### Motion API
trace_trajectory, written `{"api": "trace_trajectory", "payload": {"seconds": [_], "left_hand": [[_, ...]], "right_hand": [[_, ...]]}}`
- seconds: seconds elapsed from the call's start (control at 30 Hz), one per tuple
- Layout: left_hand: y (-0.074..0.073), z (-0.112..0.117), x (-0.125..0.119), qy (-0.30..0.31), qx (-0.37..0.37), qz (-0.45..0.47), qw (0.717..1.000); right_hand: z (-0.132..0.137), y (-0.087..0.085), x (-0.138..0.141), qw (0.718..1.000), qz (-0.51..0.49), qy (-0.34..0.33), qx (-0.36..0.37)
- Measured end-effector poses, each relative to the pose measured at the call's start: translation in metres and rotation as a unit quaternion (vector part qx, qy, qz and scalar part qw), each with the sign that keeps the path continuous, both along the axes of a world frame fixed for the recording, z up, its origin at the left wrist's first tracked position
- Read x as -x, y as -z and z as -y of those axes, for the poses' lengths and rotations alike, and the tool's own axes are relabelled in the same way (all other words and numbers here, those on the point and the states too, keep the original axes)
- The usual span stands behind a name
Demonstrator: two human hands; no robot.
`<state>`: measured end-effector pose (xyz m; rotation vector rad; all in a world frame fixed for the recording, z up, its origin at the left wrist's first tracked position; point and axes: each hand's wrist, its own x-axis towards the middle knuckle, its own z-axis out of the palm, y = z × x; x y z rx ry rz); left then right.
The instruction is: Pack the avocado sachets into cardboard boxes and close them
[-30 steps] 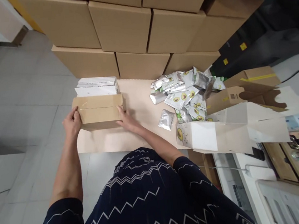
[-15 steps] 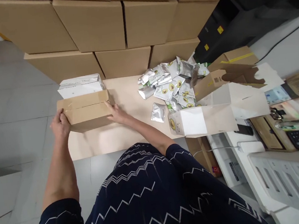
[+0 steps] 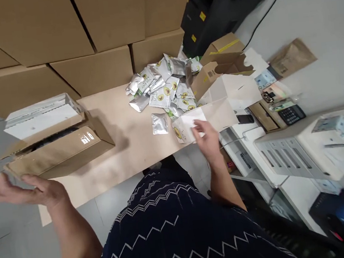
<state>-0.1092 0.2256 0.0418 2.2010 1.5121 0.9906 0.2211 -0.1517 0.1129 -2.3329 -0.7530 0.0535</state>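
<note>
A brown cardboard box [image 3: 60, 156] stands at the left of the table, its top parted and something dark showing inside. My left hand [image 3: 30, 192] is at the box's near left corner, fingers stretched out and open; whether it touches the cardboard I cannot tell. Over the near end of a white carton [image 3: 222, 113] with avocado print hangs my right hand [image 3: 207, 139], its fingers bent but apart, with nothing visible in them. One plain silver sachet [image 3: 159, 123] lies left of that carton. Behind it spreads a heap of silver and white avocado-print sachets [image 3: 163, 92].
Behind the brown box sits a white box [image 3: 42, 117]. Large cartons [image 3: 94, 71] are stacked along the table's back. At the right are an opened brown carton [image 3: 208, 77], a phone [image 3: 245, 119], a calculator [image 3: 292, 114] and a white drawer unit [image 3: 289, 153].
The brown box's top has come open. My left hand has let go of its side, and my right hand has moved from the box across to the white carton. The view has swung right.
</note>
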Motion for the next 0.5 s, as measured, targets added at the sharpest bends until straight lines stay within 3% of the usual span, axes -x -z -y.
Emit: {"api": "trace_trajectory", "payload": {"seconds": [0.07,0.1,0.23,0.33,0.43,0.5], "left_hand": [[0.011,0.024,-0.017,-0.001,-0.177,0.061,0.982],[0.016,0.037,-0.027,0.029,-0.198,0.081,0.976],[0.027,0.092,-0.067,0.172,-0.116,0.037,0.977],[0.030,0.123,-0.085,0.239,-0.049,0.028,0.969],[0.031,0.145,-0.095,0.273,-0.025,0.046,0.961],[0.027,0.158,-0.104,0.294,0.011,0.051,0.954]], "right_hand": [[0.027,-0.003,-0.029,0.994,0.035,0.087,0.064],[0.036,-0.001,-0.044,0.989,0.033,0.105,0.102],[0.039,0.017,-0.097,0.969,-0.090,0.082,0.215],[0.031,0.028,-0.116,0.957,-0.196,0.016,0.213],[0.028,0.021,-0.111,0.954,-0.234,-0.060,0.175],[0.029,0.002,-0.099,0.962,-0.193,-0.106,0.161]]}}
